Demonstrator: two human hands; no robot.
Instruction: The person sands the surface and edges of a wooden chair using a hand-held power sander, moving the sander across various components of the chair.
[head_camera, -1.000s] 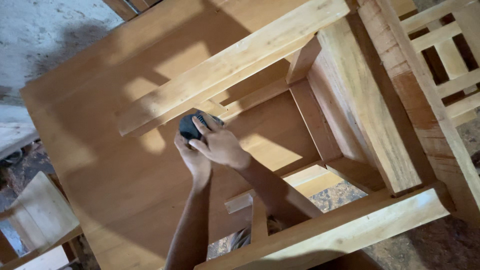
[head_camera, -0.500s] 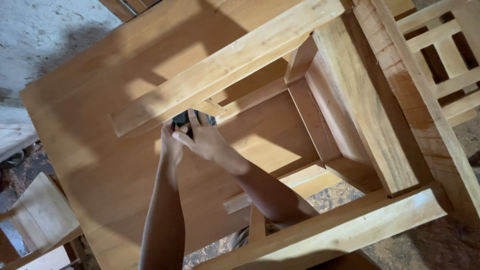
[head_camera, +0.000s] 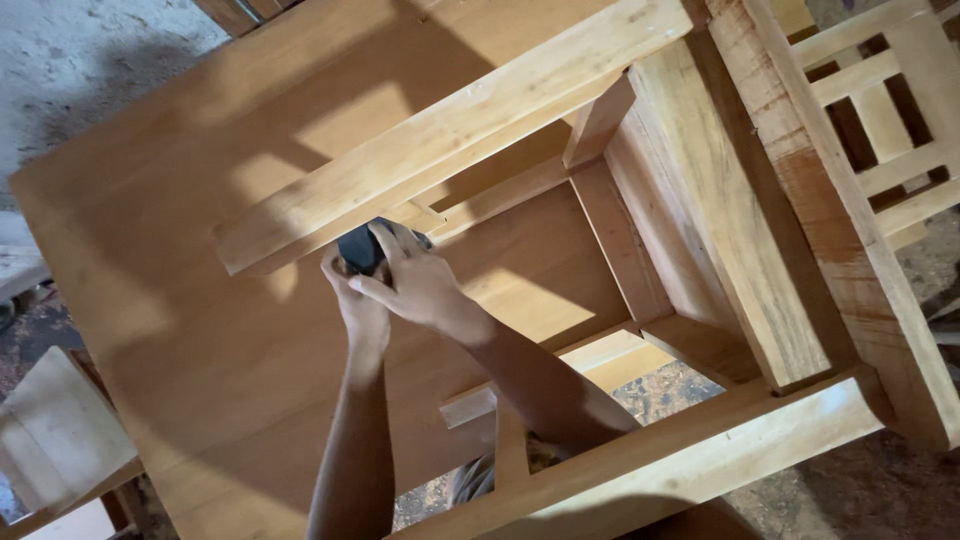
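Seemingly mid-pass, with both hands, left (head_camera: 362, 300) and right (head_camera: 415, 285), curled fingers (head_camera: 392, 240) clamped over a dark sanding block (head_camera: 358, 247) just under the pale wooden rail (head_camera: 450, 130) above the fingertips, tabletop (head_camera: 180, 330) below largely smooth, remainder hard to judge.

I see woodworking workshop: unfinished bare-wood table frame (head_camera: 700, 250), more raw slatted furniture (head_camera: 890, 110) beside, sawdust-strewn floor (head_camera: 680, 385) underneath.
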